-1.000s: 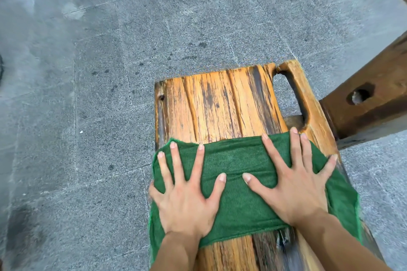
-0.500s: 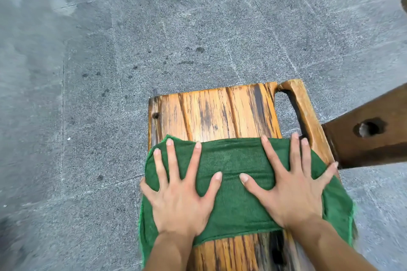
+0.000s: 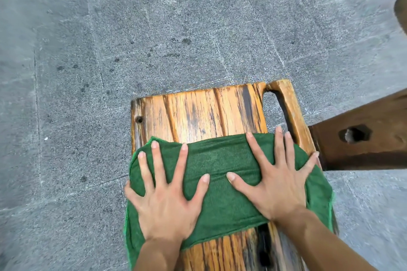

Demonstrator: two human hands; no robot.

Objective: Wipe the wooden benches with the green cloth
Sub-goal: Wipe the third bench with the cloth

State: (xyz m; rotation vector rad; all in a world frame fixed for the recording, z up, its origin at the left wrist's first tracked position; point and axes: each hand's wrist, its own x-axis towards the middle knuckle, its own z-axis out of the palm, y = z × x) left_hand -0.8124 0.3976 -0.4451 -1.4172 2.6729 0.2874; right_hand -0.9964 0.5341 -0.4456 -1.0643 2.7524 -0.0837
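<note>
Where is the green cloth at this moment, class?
In the head view, lower centre, the green cloth lies across the wooden bench, pressed flat under the left hand and right hand, just short of the bench's far end.

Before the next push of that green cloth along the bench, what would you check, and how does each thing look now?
1. Left hand and right hand flat on the green cloth, fingers spread: ok.
2. Cloth spans the bench across, draping over both sides: ok.
3. Bare wood left ahead before the far end: ok.
4. Right fingertips clear of the slot: they reach its near end: not ok.
5. Cloth clean enough underneath: cannot tell.
</note>
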